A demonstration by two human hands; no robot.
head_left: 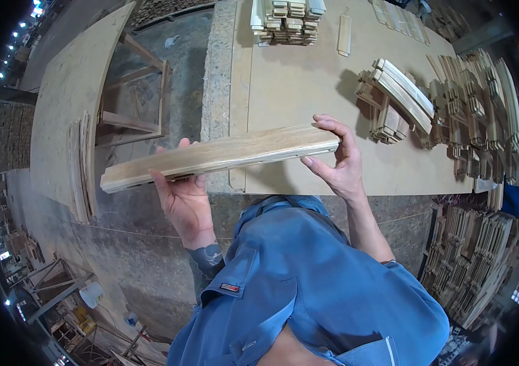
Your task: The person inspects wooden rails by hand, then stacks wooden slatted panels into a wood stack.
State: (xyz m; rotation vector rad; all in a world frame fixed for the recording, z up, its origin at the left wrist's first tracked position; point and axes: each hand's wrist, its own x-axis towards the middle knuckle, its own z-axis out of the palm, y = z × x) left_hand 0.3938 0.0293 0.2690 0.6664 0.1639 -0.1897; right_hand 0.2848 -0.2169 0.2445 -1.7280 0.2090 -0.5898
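Note:
A short wooden floorboard [229, 151], light brown with grooved edges, is held up in front of my body, its left end a little lower than its right. My left hand [185, 201] supports it from below near the left end, thumb on the near side and fingertips showing behind the far edge. The right end sits between the thumb and fingers of my right hand [342, 158]. Beneath the right part of the board lies the worktable [302, 91], where the board casts a shadow.
Stacked boards [287, 24] stand at the table's back, with a single board [344, 35] beside them. A crossed pile [388, 104] and taller stacks [479, 116] fill the right side. Left is another table [70, 104] with thin strips [79, 165]. More boards [467, 256] sit lower right.

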